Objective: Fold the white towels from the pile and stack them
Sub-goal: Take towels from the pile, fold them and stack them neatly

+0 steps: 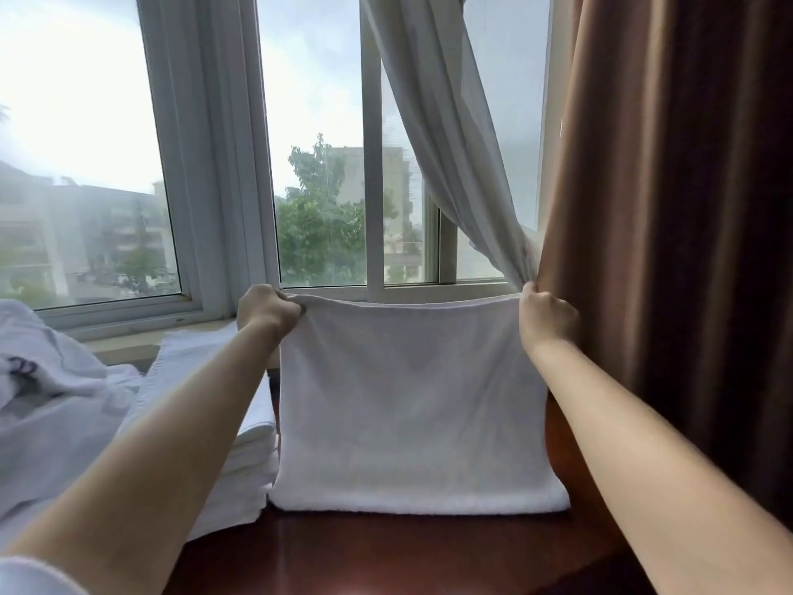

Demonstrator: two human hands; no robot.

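You see a plain white towel (pixel 412 405) with no print or stripe; its lower folded edge shows a slightly brighter white band. The stack of folded towels (pixel 246 448) beside it is the same plain white. The loose pile of cloth (pixel 51 392) at the left is white with a bluish cast and carries a dark blue-black mark. The table (pixel 386 556) is dark reddish-brown with a glossy sheen. The heavy curtain (pixel 669 208) is plain brown, darker toward the right. The sheer curtain (pixel 446 135) is pale grey-white. The window frame (pixel 223 165) is white to light grey. Beyond the glass, the tree (pixel 317 216) is green and the sky pale blue-white.
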